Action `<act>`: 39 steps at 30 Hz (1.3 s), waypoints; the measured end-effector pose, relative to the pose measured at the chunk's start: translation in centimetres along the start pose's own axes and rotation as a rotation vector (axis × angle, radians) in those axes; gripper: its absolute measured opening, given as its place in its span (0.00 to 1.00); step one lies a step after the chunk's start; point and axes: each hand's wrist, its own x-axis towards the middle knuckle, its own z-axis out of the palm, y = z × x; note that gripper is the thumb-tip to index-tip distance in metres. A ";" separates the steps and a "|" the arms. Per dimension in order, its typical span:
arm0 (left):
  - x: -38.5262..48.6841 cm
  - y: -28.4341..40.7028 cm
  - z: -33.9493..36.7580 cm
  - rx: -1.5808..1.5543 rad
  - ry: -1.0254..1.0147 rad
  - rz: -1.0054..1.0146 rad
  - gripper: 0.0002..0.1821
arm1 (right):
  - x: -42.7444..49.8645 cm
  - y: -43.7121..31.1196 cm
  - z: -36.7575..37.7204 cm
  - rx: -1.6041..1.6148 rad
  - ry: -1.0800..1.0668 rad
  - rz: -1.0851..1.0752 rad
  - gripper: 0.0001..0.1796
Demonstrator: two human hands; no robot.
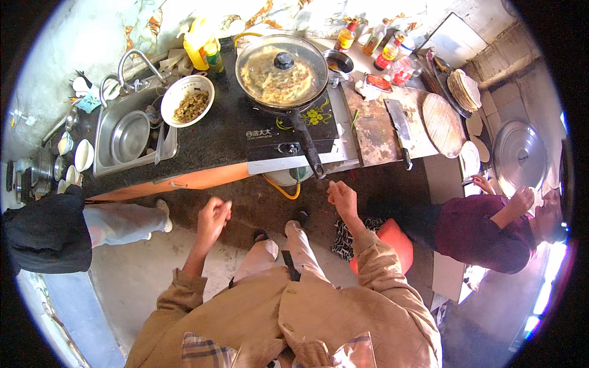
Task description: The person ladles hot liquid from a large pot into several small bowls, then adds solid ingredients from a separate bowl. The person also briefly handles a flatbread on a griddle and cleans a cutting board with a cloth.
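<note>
My left hand (pixel 213 221) hangs in the air before the counter edge, fingers curled in, nothing visible in it. Just short of the end of a black frying pan handle (pixel 307 142) is my right hand (pixel 343 200), also curled and apparently not touching it. The frying pan (pixel 276 106) sits on a gas stove with a black glass top (pixel 267 133). A glass lid (pixel 257 60) with a black knob covers the pan. Under the glass, a browned, egg-like flat food (pixel 280 83) fills much of the pan. Left of it stands a white bowl (pixel 166 102) of chopped cooked food.
A cleaver (pixel 399 120) lies on a wooden board (pixel 372 133), its handle past the edge. A steel sink (pixel 102 152) is at left. Sauce bottles (pixel 387 56) stand behind. One person (pixel 46 230) is at left, another (pixel 483 232) at right near stacked flatbreads (pixel 462 89).
</note>
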 end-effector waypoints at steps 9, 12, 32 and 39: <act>13.4 16.5 6.6 0.384 0.235 0.796 0.10 | 0.0 -6.3 -1.3 0.266 -0.103 0.020 0.26; 20.2 20.9 7.9 0.523 0.259 0.795 0.16 | 0.7 -5.6 -1.8 0.273 -0.199 0.007 0.25; 32.6 22.8 10.4 0.852 0.110 0.671 0.20 | 10.5 1.1 -12.5 0.220 -0.011 0.081 0.16; 32.4 23.3 10.2 0.920 0.045 0.718 0.21 | 9.7 -3.1 -8.9 0.271 -0.179 0.001 0.17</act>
